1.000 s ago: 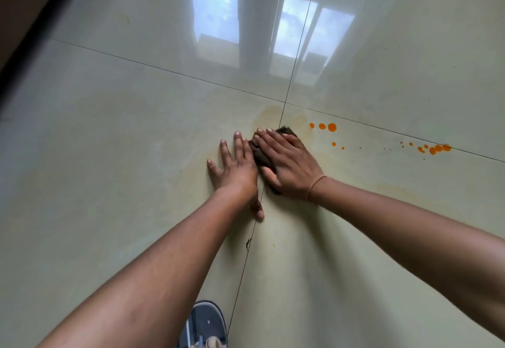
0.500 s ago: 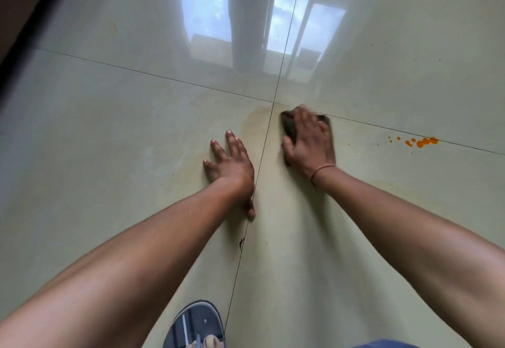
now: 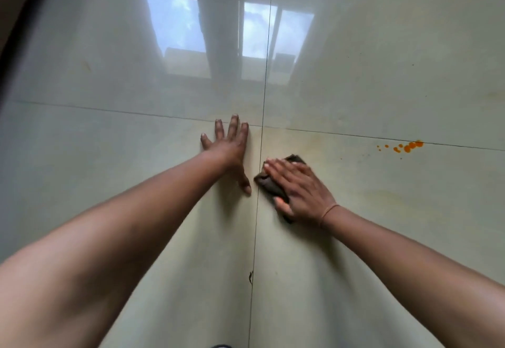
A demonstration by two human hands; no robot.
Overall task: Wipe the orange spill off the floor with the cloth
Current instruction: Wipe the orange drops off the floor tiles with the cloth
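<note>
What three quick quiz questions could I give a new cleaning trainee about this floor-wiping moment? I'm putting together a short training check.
1. True or false: the left hand is pressing the cloth to the floor.
2. Multiple choice: the remaining orange drops lie A) under the left forearm, B) to the right of the right hand, close to a tile joint, C) on the window reflection.
3. Fill in: the cloth looks ___ in colour.

Key: 1. False; the right hand covers the cloth, the left lies flat on bare tile. 2. B. 3. Dark.
</note>
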